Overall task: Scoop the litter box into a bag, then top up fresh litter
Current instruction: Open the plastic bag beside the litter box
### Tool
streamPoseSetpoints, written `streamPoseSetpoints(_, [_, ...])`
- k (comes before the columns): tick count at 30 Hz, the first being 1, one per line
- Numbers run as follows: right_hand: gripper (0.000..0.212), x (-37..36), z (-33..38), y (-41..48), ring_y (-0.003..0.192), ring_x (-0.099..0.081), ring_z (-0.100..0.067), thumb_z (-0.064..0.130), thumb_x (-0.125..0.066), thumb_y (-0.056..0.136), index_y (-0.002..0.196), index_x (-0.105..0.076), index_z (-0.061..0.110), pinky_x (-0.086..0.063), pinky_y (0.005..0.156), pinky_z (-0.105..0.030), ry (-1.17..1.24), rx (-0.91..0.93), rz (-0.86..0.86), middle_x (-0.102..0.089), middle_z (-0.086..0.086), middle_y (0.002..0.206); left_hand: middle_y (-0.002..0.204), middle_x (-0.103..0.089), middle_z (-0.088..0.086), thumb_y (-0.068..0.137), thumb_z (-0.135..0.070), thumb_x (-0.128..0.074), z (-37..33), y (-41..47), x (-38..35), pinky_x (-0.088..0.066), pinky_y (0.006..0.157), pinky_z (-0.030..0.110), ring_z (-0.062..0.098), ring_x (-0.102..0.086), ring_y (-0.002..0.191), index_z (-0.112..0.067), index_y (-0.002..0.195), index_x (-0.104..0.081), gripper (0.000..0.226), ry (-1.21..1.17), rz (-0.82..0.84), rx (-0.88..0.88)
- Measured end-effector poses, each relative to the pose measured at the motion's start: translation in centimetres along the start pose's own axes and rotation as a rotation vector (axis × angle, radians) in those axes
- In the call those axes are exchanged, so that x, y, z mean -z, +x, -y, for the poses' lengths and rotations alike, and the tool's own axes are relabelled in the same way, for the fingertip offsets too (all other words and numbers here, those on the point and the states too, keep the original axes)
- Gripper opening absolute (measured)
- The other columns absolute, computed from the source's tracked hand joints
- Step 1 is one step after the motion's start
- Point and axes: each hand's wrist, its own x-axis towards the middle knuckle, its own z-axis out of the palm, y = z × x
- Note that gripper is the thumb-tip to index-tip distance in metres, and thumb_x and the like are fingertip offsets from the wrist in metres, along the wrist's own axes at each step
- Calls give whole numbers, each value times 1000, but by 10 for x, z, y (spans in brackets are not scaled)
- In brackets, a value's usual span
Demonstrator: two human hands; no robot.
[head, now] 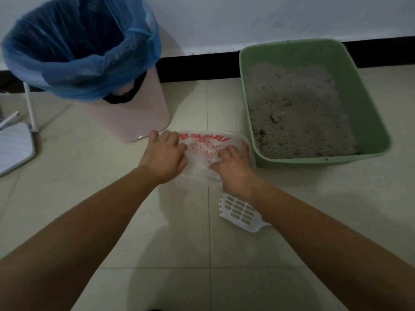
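Head view: the bag [202, 148] lies on the floor between the bin [139, 117] and the litter box [361, 97]. The left hand [164, 153] and right hand [233, 163] both grip its thin plastic, fingers curled in. Best to spread the mouth wide and roll the rim down, close to the box. The scoop [240, 212] lies by the right wrist, not yet taken up.

The one head-worn wide-angle view looks steeply down and forward onto the pale tiled floor [179, 243], facing the white wall [224, 19] and its black skirting strip [197, 66] across the top edge. Both forearms enter from the bottom corners; the left hand [165, 153] and right hand [233, 163] grip a clear red-printed plastic bag [202, 145] at mid-frame, near the lens.
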Motion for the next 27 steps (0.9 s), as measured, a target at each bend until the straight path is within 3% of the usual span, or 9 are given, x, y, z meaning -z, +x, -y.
streamPoseSetpoints(2, [53, -5, -9, 4, 147, -11, -31, 13, -60, 85, 134, -57, 33, 9, 116, -59, -19, 60, 68, -33, -5, 154, 104, -57, 5, 94, -43, -38, 6, 5, 3, -25, 91, 48, 25, -47, 102, -21, 103, -71, 42, 82, -66, 2])
streamPoseSetpoints(5, [39, -12, -26, 9, 131, -38, -25, 18, -53, 88, 126, -63, 17, -25, 117, -44, 106, 68, 59, -56, -5, 135, 102, -61, 4, 94, -47, -35, 13, 15, 6, -23, 95, 51, 24, -47, 101, -21, 96, -74, 47, 111, 38, 47])
streamPoseSetpoints(9, [38, -14, -24, 6, 93, -57, -27, 35, -36, 93, 97, -68, 14, -51, 76, -36, 218, 59, -102, -65, -12, 90, 108, -57, 6, 91, -42, -45, 13, 22, 15, -22, 101, 55, 25, -43, 107, -18, 106, -69, 37, 137, 102, 81])
streamPoseSetpoints(12, [45, -13, -20, 8, 72, -58, -28, 47, -30, 101, 97, -63, 17, -48, 61, -33, 289, -16, -262, -59, -11, 77, 109, -51, 8, 84, -25, -61, 15, 21, 21, -23, 99, 52, 28, -42, 109, -15, 113, -62, 30, 246, -106, -92])
streamPoseSetpoints(15, [24, -10, -23, 14, 72, -61, -27, 32, -43, 102, 110, -62, 19, -55, 67, -37, 165, 32, -222, -70, -10, 90, 109, -58, 9, 81, -14, -66, 14, 23, 22, -30, 97, 44, 28, -51, 105, -10, 113, -63, 32, 222, -228, -417])
streamPoseSetpoints(17, [27, -7, -26, 15, 90, -64, -28, 28, -51, 98, 122, -60, 18, -55, 79, -38, 143, 72, -187, -67, -9, 110, 109, -66, 7, 85, -16, -66, 5, 23, 19, -43, 93, 39, 27, -59, 100, -12, 112, -66, 27, 9, -109, -485])
streamPoseSetpoints(20, [67, -7, -30, 13, 121, -50, -28, 49, -64, 88, 143, -44, 17, -47, 99, -43, 232, 64, -63, -48, -10, 139, 122, -64, 0, 89, -41, -61, -8, 15, 9, -51, 90, 35, 22, -60, 107, -25, 122, -61, 37, -298, 278, -155])
streamPoseSetpoints(23, [117, -13, -30, 11, 138, -37, -24, 68, -77, 64, 154, -15, 27, -39, 110, -44, 391, 45, 96, -31, -1, 155, 142, -48, -3, 68, -72, -66, -7, 4, -10, -42, 105, 38, 21, -48, 127, -28, 144, -36, 92, -355, 502, -34])
streamPoseSetpoints(27, [127, -12, -30, 12, 142, -32, -24, 65, -84, 56, 154, -9, 34, -32, 116, -44, 506, 28, 232, -31, 3, 156, 157, -26, -3, 60, -69, -74, -12, -5, -22, -31, 114, 40, 21, -31, 141, -28, 152, -2, 124, -454, 732, 2])
